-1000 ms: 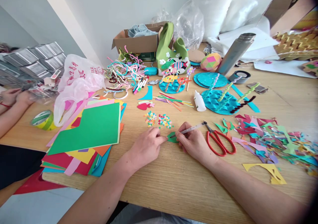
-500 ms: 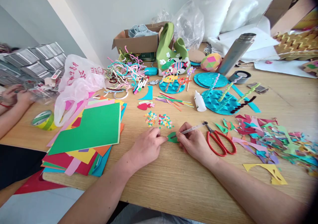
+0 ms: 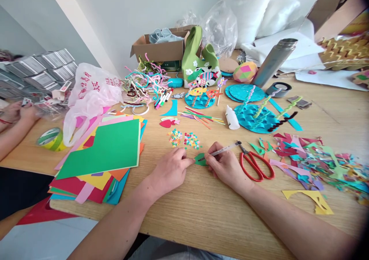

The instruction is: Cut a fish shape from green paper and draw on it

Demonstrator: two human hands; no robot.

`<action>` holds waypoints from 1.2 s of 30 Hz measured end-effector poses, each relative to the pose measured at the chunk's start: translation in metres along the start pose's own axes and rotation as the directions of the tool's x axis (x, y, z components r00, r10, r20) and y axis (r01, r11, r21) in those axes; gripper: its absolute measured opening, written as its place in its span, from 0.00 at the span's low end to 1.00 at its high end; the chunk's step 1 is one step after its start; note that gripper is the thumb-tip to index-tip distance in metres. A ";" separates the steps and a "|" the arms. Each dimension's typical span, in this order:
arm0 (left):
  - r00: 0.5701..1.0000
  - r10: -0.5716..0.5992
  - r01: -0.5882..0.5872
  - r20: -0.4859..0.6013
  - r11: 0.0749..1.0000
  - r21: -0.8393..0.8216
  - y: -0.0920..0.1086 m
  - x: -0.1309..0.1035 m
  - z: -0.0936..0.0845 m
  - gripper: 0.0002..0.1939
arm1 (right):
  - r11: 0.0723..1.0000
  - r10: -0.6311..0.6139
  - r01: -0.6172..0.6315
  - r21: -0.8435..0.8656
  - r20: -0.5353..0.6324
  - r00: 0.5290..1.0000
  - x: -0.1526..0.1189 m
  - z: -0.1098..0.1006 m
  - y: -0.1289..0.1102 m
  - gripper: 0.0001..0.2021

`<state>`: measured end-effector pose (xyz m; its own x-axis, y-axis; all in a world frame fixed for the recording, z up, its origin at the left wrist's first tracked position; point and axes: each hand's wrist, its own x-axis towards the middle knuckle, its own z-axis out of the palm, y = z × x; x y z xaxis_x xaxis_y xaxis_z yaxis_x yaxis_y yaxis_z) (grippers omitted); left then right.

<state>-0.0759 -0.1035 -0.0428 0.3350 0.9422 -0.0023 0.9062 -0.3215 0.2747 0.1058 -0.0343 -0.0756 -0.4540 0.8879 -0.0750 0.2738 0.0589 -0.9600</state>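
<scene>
My right hand (image 3: pixel 223 163) is closed around a pen (image 3: pixel 226 149) with a clear barrel. Its tip rests on a small green paper cutout (image 3: pixel 199 160) lying flat on the table. My left hand (image 3: pixel 170 168) has its fingers curled, and the index fingertip presses the cutout's left edge down; its thumb is partly hidden. Right of my right hand lie red-handled scissors (image 3: pixel 256 166), blades pointing away. Just beyond the cutout are two little piles of paper confetti, a mixed pile (image 3: pixel 175 138) and a rounder-dotted pile (image 3: pixel 191 140).
Coloured paper sheets (image 3: pixel 115 146) are stacked at left, paper scraps (image 3: pixel 311 156) spread at right. Farther back stand a white glue bottle (image 3: pixel 232 118), blue paper discs (image 3: pixel 253 118), a steel flask (image 3: pixel 275 62) and pipe cleaners (image 3: pixel 145 81). Another person's hands (image 3: pixel 20 112) are at far left.
The pen tip has shifted very slightly left on the green cutout. My left hand stays put. At far left, the other person's hands have moved a little.
</scene>
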 end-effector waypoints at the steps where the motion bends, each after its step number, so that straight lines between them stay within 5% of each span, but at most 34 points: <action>1: 1.000 0.000 0.000 0.000 1.000 0.002 0.000 0.000 0.000 0.19 | 1.000 -0.003 0.003 -0.009 0.001 1.000 0.000 0.000 0.000 0.09; 36: 1.000 -0.013 0.013 -0.007 1.000 0.013 0.001 0.000 0.000 0.18 | 0.995 -0.074 0.074 -0.060 0.002 0.997 0.000 0.000 0.001 0.09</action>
<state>-0.0753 -0.1041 -0.0428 0.3213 0.9470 0.0008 0.9137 -0.3102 0.2624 0.1063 -0.0343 -0.0770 -0.4743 0.8803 -0.0041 0.2897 0.1516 -0.9450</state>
